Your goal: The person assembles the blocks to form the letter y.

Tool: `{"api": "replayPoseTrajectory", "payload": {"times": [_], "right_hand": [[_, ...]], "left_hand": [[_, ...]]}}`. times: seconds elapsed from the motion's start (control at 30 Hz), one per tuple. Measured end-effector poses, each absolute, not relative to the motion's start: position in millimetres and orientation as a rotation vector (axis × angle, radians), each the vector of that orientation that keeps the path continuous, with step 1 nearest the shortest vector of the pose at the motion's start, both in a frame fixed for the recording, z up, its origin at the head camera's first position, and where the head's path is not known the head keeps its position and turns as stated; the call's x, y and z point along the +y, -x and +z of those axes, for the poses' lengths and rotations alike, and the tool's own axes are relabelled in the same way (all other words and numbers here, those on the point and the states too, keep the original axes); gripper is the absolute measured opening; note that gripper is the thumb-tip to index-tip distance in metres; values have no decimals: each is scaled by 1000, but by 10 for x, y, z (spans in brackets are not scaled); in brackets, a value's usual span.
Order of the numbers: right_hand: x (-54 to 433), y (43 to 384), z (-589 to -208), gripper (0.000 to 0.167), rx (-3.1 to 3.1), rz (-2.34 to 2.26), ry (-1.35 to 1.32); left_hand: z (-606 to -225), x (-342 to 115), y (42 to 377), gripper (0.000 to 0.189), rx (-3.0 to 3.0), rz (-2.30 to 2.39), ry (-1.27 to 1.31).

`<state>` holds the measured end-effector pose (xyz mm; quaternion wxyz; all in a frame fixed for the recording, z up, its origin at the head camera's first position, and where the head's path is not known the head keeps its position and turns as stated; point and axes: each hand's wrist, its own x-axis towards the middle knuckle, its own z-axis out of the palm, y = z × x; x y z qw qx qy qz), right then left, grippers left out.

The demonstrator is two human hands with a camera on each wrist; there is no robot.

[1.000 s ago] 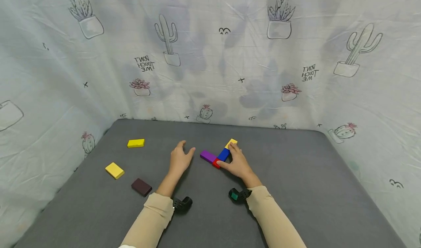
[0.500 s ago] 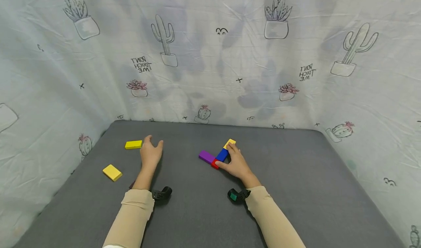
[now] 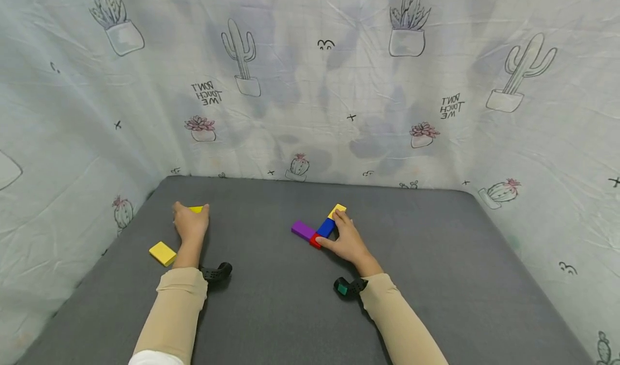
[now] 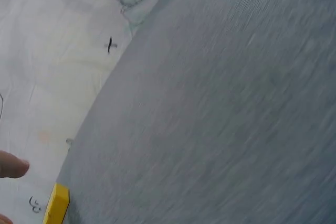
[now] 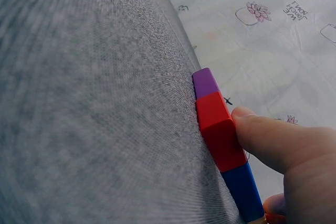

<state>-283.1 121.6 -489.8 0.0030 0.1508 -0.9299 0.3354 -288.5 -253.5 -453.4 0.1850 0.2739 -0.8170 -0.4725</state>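
My left hand (image 3: 190,223) is over a bright yellow block (image 3: 196,209) at the far left, thumb and fingers spread about it. In the left wrist view a fingertip (image 4: 14,164) stands apart from this yellow block (image 4: 56,205). My right hand (image 3: 351,242) holds a joined row: its thumb (image 5: 257,129) presses the red block (image 5: 223,140), and its fingers reach the yellow block (image 3: 337,210) at the other end. Between those lies a blue block (image 3: 326,227). A purple block (image 3: 303,230) extends from the red one at an angle.
Another yellow block (image 3: 162,253) lies left of my left wrist. The grey table (image 3: 271,300) meets a cactus-print cloth (image 3: 310,85) at the back and sides. Each wrist bears a black strap (image 3: 217,272).
My left hand has moved left from near the purple block to the far-left yellow block. The left forearm now hides the dark brown block. My right hand keeps its place on the row.
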Motion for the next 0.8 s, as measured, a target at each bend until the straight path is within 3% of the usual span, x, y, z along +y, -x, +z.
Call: {"api": "replayPoseTrajectory", "payload": {"times": [0.23,0.8], "right_hand": [[1226,2831,-4914,91,-2890,1051,-486],[1229,2825,-4903,91,-2921,1056,-468]], "left_hand": [[-4552,-2619,2914,88,-2432,-1304,-880],[-4620,-2581,2991,83,-2508,-1246,-930]]}}
